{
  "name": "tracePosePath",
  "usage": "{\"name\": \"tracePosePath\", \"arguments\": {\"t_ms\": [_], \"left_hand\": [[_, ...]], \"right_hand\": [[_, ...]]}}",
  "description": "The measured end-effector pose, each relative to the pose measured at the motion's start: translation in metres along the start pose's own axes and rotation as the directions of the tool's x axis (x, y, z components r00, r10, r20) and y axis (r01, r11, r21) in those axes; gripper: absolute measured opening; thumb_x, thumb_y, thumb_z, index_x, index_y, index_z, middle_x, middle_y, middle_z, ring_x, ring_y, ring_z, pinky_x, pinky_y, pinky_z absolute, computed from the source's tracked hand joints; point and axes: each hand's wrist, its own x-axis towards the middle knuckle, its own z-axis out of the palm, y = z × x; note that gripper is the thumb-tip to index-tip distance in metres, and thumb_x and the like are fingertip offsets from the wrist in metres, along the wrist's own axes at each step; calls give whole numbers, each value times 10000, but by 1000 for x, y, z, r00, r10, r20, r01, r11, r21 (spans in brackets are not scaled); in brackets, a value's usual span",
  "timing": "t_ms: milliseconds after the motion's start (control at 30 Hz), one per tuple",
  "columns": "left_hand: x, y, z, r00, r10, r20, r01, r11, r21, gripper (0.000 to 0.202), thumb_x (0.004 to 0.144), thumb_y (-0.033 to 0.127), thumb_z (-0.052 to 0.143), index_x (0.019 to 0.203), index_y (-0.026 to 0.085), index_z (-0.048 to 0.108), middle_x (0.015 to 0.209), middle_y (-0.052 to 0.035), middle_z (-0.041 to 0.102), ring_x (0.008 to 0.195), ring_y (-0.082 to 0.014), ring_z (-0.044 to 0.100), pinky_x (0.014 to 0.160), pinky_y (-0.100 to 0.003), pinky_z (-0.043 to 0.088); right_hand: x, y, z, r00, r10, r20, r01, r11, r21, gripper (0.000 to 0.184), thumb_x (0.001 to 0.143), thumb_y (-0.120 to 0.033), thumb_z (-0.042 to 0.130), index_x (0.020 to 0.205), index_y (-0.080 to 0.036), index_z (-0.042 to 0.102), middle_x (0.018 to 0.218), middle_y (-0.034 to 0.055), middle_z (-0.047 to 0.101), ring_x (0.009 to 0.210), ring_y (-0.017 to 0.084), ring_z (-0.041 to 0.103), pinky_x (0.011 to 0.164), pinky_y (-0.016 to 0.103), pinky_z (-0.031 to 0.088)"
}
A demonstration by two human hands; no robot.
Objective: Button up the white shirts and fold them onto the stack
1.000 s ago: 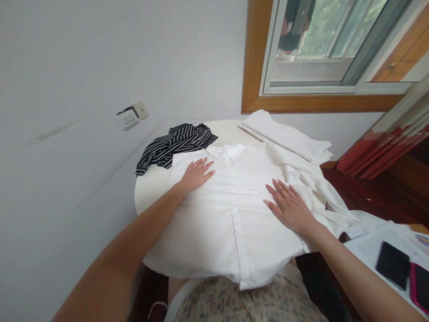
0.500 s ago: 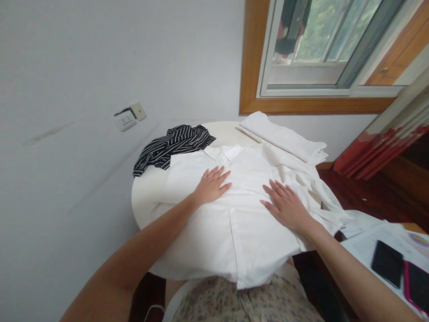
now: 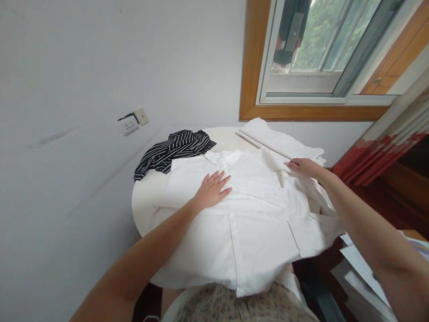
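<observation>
A white collared shirt (image 3: 254, 214) lies spread face up over a small round white table (image 3: 147, 201), its hem hanging off the near edge. My left hand (image 3: 214, 190) rests flat on the shirt's chest, fingers stretched out. At the shirt's far right shoulder my right hand (image 3: 301, 166) touches the cloth near the sleeve; its fingers are curled on the fabric, though a firm grip cannot be made out.
A black-and-white striped garment (image 3: 174, 150) lies crumpled at the table's far left. A folded white cloth (image 3: 278, 141) sits at the back under the window (image 3: 318, 58). A wall socket (image 3: 129, 123) is on the left. Papers (image 3: 365, 277) lie at lower right.
My right hand has left the shirt's middle and reached up and right to the far shoulder. My left hand has stayed flat on the chest.
</observation>
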Motion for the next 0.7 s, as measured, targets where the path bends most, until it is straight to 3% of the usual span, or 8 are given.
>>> {"name": "tracePosePath", "arguments": {"t_ms": [100,233,367,467,567,700], "left_hand": [[0,0,2,1000,3,-17,-3,1000,5,582,939,583,314,1459,328,374,1541,-43,338,1431,-275,280,1164,-518,203],[-1,-1,3,999,6,-39,-6,1000,8,570,941,572,328,1455,332,380,1534,-39,354,1425,-276,291,1160,-519,219],[-1,-2,4,999,11,-46,-10,1000,11,562,938,569,345,1452,345,383,1534,-23,355,1426,-270,291,1164,-507,221],[-2,-1,3,999,7,-37,-6,1000,15,561,939,572,335,1452,348,380,1532,-17,361,1429,-266,284,1166,-505,217],[-2,1,2,1000,2,-29,-1,1000,24,569,945,573,313,1457,332,375,1535,-30,354,1431,-264,280,1167,-506,209],[-2,2,0,1000,4,-31,-3,999,43,563,944,567,327,1453,333,381,1532,-28,360,1425,-260,293,1163,-497,222]], "right_hand": [[3,8,1,997,-62,42,59,996,73,533,881,-615,390,792,-189,699,805,68,719,765,222,639,678,273,433],[11,2,-19,993,-71,-99,81,992,99,534,882,-609,375,743,-190,677,712,47,689,693,204,613,629,265,416],[32,-20,-53,976,36,-216,-8,992,129,484,897,-538,406,853,-168,716,821,79,721,765,218,640,655,265,426],[52,-53,-64,960,94,-262,-73,993,92,428,902,-457,448,919,-137,731,932,133,730,846,242,654,698,275,440],[65,-95,-50,973,55,-226,-49,998,30,381,913,-394,455,989,-140,728,1038,146,721,962,248,650,776,276,453],[64,-141,-6,998,54,-38,-58,994,-97,376,922,-380,451,1082,-152,705,1155,162,681,1066,286,627,826,333,478]]}}
